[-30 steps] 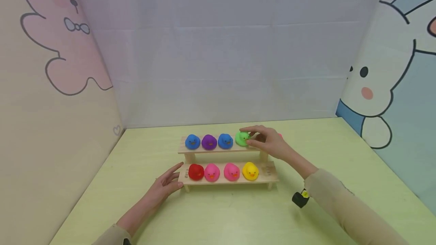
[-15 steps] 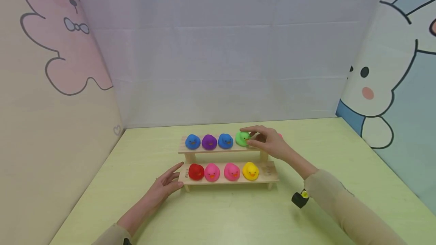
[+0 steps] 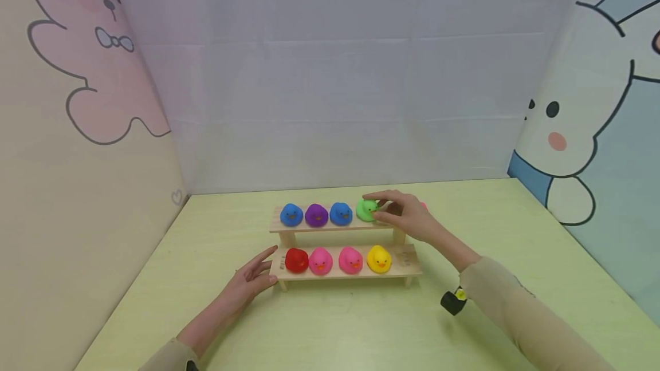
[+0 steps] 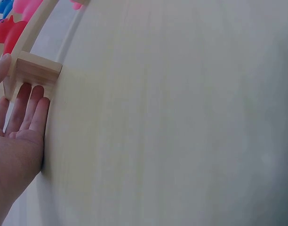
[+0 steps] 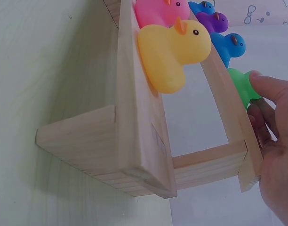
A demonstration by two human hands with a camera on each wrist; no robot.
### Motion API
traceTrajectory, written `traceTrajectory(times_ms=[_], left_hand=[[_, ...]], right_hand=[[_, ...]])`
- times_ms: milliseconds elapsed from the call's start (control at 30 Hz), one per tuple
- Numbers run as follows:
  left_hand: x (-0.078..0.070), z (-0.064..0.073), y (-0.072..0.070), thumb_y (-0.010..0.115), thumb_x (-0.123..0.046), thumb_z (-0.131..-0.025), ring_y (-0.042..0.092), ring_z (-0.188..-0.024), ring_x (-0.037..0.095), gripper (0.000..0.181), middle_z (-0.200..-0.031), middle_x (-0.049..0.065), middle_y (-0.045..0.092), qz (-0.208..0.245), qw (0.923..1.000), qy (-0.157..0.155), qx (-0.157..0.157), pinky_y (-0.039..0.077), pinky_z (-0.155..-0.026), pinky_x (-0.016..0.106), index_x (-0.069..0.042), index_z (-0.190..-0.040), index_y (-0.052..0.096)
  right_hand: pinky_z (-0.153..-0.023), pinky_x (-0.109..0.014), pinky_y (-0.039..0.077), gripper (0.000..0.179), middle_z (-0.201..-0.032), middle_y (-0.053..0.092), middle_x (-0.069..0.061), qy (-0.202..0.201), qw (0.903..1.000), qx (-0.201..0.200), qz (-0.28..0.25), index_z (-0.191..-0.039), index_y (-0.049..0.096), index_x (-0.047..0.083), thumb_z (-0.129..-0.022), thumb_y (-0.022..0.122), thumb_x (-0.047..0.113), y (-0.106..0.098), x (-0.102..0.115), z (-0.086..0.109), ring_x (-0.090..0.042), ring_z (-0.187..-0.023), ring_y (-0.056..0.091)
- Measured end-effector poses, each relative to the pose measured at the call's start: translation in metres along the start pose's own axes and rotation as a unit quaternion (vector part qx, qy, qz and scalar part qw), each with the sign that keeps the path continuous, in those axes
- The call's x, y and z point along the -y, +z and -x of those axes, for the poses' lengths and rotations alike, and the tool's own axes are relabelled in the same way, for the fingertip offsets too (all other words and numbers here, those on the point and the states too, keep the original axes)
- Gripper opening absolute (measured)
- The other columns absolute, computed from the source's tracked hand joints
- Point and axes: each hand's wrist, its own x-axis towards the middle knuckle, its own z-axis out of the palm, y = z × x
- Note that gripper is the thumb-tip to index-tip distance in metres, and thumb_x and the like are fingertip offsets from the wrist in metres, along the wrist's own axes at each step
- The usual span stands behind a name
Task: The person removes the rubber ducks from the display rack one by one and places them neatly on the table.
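Note:
A two-tier wooden display stand (image 3: pixel 407 256) bears rubber ducks. My right hand (image 3: pixel 409 216) pinches a green duck (image 3: pixel 365 209) at the right of the upper tier. Left of it on that tier sit a blue duck (image 3: pixel 341 214), a purple duck (image 3: pixel 317 216) and another blue duck (image 3: pixel 291 215). The lower tier bears a red duck (image 3: pixel 297 260), two pink ducks (image 3: pixel 321 261) and a yellow duck (image 3: pixel 379 259). My left hand (image 4: pixel 21 136) holds the stand's left end, thumb at the lower board's front corner, other fingers beside the leg. The green duck's right side is partly covered.
Something pink (image 3: pixel 424 205) shows behind my right hand, mostly hidden. A small black block (image 3: pixel 454 303) with a yellow part hangs by the right sleeve. A pale wood-grain table (image 3: pixel 330 325) lies below, with a white back wall (image 3: pixel 330 102) and printed side walls.

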Motion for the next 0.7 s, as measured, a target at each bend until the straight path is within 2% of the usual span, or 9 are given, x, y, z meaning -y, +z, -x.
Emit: traceTrajectory(times_ms=[167, 267, 400, 500, 700], left_hand=[[0.0, 0.0, 0.0, 0.068, -0.015, -0.093, 0.053, -0.123, 0.03, 0.07, -0.139, 0.019, 0.048, -0.003, 1.0, 0.003, 0.002, 0.039, -0.104, 0.041, -0.019, -0.154, 0.032], [0.0, 0.0, 0.0, 0.068, -0.016, -0.093, 0.053, -0.123, 0.03, 0.07, -0.139, 0.019, 0.048, -0.003, 1.0, 0.003, 0.001, 0.039, -0.104, 0.041, -0.02, -0.153, 0.033], [0.0, 0.0, 0.0, 0.068, -0.017, -0.093, 0.052, -0.124, 0.03, 0.07, -0.139, 0.018, 0.049, -0.007, 1.0, 0.002, 0.0, 0.039, -0.104, 0.042, -0.02, -0.153, 0.033], [-0.001, 0.001, 0.001, 0.067, -0.016, -0.093, 0.053, -0.123, 0.03, 0.07, -0.139, 0.019, 0.048, -0.005, 1.0, 0.003, -0.001, 0.038, -0.105, 0.042, -0.019, -0.153, 0.033], [0.0, 0.002, 0.002, 0.067, -0.016, -0.093, 0.054, -0.122, 0.03, 0.069, -0.14, 0.02, 0.048, -0.003, 1.0, 0.003, -0.003, 0.037, -0.106, 0.044, -0.019, -0.153, 0.033]], right_hand=[[-0.077, -0.04, 0.056, 0.038, -0.113, 0.061, -0.017, 0.005, 1.0, 0.0, -0.001, -0.13, 0.06, -0.002, -0.092, 0.065, -0.001, 0.0, -0.001, -0.001, -0.036, -0.089, 0.063], [-0.076, -0.04, 0.056, 0.039, -0.115, 0.061, -0.016, 0.003, 1.0, -0.004, -0.001, -0.131, 0.059, 0.0, -0.092, 0.065, 0.0, 0.001, -0.015, -0.003, -0.036, -0.09, 0.063], [-0.075, -0.033, 0.056, 0.041, -0.117, 0.061, -0.011, -0.001, 0.9999, -0.01, 0.002, -0.132, 0.06, 0.005, -0.092, 0.067, 0.003, 0.003, -0.034, -0.006, -0.031, -0.091, 0.063], [-0.074, -0.029, 0.055, 0.041, -0.117, 0.062, -0.007, -0.001, 0.9999, -0.011, 0.003, -0.132, 0.062, 0.01, -0.092, 0.068, 0.008, 0.002, -0.037, -0.006, -0.026, -0.09, 0.063], [-0.075, -0.029, 0.055, 0.04, -0.114, 0.063, -0.004, -0.001, 0.9998, -0.017, 0.006, -0.131, 0.063, 0.014, -0.092, 0.07, 0.016, 0.001, -0.035, -0.004, -0.021, -0.088, 0.063]])
